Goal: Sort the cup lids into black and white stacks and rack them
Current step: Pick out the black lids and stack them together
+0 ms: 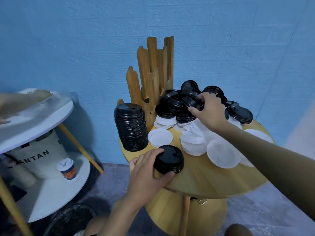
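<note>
— Where are the lids?

— On the round wooden tabletop (pixel 213 178). A tall black stack (pixel 130 127) stands at its left edge, just beside the wooden rack (pixel 151 74). A loose heap of black lids (pixel 180 103) lies at the far side, with white lids (pixel 192 140) spread nearer.

— And the hands?

— The left hand (pixel 148 171) has its fingers (pixel 156 153) wrapped around a short black stack (pixel 168 159) at the near edge. The right hand (pixel 210 109) reaches into the far heap, its fingers closed on a black lid (pixel 191 101).

— Anything else?

— A white side table (pixel 34 116) stands at the left, with a paper cup (pixel 66 168) on its lower shelf.
</note>
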Demonstrator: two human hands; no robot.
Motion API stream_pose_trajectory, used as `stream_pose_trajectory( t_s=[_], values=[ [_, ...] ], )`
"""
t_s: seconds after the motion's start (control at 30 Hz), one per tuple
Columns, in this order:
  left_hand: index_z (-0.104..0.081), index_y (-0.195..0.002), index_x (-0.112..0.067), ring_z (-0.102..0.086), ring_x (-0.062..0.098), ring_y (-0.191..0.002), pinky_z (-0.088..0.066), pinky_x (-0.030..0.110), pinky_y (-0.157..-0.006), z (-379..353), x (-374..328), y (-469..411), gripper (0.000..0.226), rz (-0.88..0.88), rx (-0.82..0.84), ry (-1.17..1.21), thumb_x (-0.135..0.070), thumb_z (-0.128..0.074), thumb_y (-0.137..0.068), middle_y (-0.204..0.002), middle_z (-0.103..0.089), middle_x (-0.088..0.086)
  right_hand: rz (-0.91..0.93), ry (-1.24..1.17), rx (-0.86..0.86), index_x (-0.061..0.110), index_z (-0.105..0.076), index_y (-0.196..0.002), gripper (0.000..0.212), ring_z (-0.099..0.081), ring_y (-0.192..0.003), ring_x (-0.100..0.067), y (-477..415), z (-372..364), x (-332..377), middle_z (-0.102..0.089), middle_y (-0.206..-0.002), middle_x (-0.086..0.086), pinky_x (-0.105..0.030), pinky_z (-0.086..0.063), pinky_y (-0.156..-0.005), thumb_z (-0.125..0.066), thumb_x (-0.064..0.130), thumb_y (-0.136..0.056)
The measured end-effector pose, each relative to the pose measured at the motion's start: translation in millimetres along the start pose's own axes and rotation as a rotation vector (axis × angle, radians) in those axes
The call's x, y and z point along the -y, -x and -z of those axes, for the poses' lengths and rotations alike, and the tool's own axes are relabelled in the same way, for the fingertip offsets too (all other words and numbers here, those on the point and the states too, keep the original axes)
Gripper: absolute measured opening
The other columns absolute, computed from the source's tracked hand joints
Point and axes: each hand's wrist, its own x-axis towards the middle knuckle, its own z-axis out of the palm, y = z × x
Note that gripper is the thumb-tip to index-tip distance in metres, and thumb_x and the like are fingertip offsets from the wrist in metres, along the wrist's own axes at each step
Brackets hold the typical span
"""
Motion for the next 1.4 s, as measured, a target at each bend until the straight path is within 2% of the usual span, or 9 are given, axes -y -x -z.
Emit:
stream_pose_trajectory(
  t_s=[0.17,0.4,0.53,0.63,0.8,0.97,1.13,1.23,1.4],
  values=[
    [-0.035,-0.134,-0.053,-0.031,-0.016,-0.122,-0.014,0.024,-0.109,0,0,0,0.066,-0.005,-0.005,-0.011,-0.076,-0.051,-0.074,-0.128,-0.041,-0.041,-0.033,0.091,0.077,0.02,-0.061,-0.124,0.053,-0.052,-0.115,-0.031,-23,-15,-10,-0.059,-0.12,-0.005,-0.046,-0.039,-0.096,-0.07,0.05,-0.081],
    [-0.035,-0.134,-0.053,-0.033,-0.014,-0.121,-0.015,0.024,-0.109,2,1,-2,0.067,-0.01,0.005,-0.017,-0.077,-0.049,-0.074,-0.13,-0.042,-0.039,0.019,-0.01,0.079,0.025,-0.063,-0.107,0.035,-0.051,-0.11,-0.023,-24,-15,-6,-0.057,-0.114,0.001,-0.041,-0.029,-0.092,-0.075,0.043,-0.081],
    [-0.034,-0.135,-0.053,-0.029,-0.019,-0.12,-0.014,0.022,-0.108,1,2,-2,0.067,-0.01,0.002,-0.017,-0.078,-0.05,-0.075,-0.13,-0.039,-0.041,0.057,-0.144,0.124,0.035,-0.05,-0.08,0.033,-0.047,-0.097,-0.018,-19,-7,-7,-0.051,-0.102,0.003,-0.043,-0.034,-0.089,-0.081,0.042,-0.073],
    [-0.032,-0.134,-0.055,-0.028,-0.02,-0.119,-0.013,0.022,-0.108,1,2,-2,0.065,-0.005,0.006,-0.016,-0.076,-0.052,-0.076,-0.126,-0.036,-0.046,0.099,-0.218,0.191,0.029,-0.05,-0.083,0.035,-0.052,-0.092,-0.022,-10,1,-7,-0.053,-0.102,0.0,-0.047,-0.044,-0.089,-0.082,0.037,-0.073],
    [-0.034,-0.134,-0.054,-0.027,-0.022,-0.12,-0.012,0.021,-0.107,1,2,-1,0.064,0.004,0.008,-0.01,-0.073,-0.056,-0.077,-0.125,-0.036,-0.047,0.12,-0.311,0.272,0.014,-0.048,-0.092,0.038,-0.048,-0.088,-0.017,6,12,-7,-0.05,-0.1,0.005,-0.034,-0.039,-0.079,-0.081,0.028,-0.077],
    [-0.035,-0.134,-0.054,-0.028,-0.021,-0.118,-0.01,0.019,-0.106,1,0,-1,0.064,0.019,0.004,0.006,-0.069,-0.061,-0.078,-0.126,-0.04,-0.042,0.091,-0.348,0.343,0.026,-0.044,-0.083,0.046,-0.047,-0.075,-0.014,21,21,1,-0.053,-0.089,0.005,-0.033,-0.04,-0.072,-0.086,0.037,-0.068],
    [-0.033,-0.14,-0.047,-0.022,-0.024,-0.109,-0.017,0.026,-0.108,2,-2,-2,0.073,0.054,-0.006,0.052,-0.061,-0.07,-0.078,-0.116,-0.039,-0.04,0.179,-0.397,0.481,0.027,-0.047,-0.089,0.046,-0.059,-0.097,-0.02,63,25,25,-0.058,-0.111,-0.003,-0.039,-0.052,-0.082,-0.087,0.032,-0.067],
    [-0.023,-0.146,-0.043,-0.024,-0.006,-0.109,-0.022,0.03,-0.106,2,-2,-2,0.088,0.106,-0.003,0.09,-0.061,-0.072,-0.075,-0.122,-0.043,-0.031,0.253,-0.336,0.592,0.03,-0.045,-0.087,0.047,-0.053,-0.098,-0.018,91,17,38,-0.055,-0.106,0.001,-0.041,-0.051,-0.082,-0.086,0.031,-0.064],
    [-0.015,-0.15,-0.034,-0.03,-0.007,-0.112,-0.013,0.023,-0.106,3,-2,-2,0.101,0.091,0.007,0.098,-0.064,-0.07,-0.071,-0.127,-0.043,-0.028,0.335,-0.233,0.569,0.036,-0.045,-0.088,0.048,-0.048,-0.093,-0.017,116,-10,38,-0.054,-0.097,0.011,-0.043,-0.047,-0.082,-0.072,0.058,-0.055]
  ],
)
